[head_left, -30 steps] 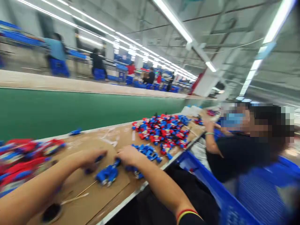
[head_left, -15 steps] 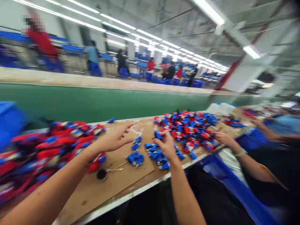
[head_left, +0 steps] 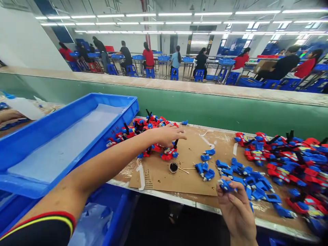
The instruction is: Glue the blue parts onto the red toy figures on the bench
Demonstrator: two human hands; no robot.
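My left hand (head_left: 169, 136) reaches over the near side of a pile of red and blue toy robot pieces (head_left: 153, 121). Its fingers are stretched out, with nothing seen in them. At the front edge of the table, my right hand (head_left: 237, 203) pinches a small blue plastic toy part (head_left: 225, 185) between thumb and fingers. Beyond it lies a heap of loose blue parts (head_left: 258, 184). A few more blue parts (head_left: 205, 171) rest on the cardboard sheet (head_left: 169, 186), close to a small cup of dark liquid (head_left: 173, 167) and thin cotton swabs (head_left: 184, 169).
A long blue tray (head_left: 64, 136) stands on the left. A large pile of red and blue toys (head_left: 287, 160) covers the right. One blue part (head_left: 184, 122) lies by the green partition (head_left: 205, 109). A lower blue bin (head_left: 102, 208) sits below the table edge; people sit in the background.
The view has swung left and steadied, bringing the blue tray fully into sight. My right hand still holds a blue part, now turned palm up nearer the table's front edge. My left hand stays extended.
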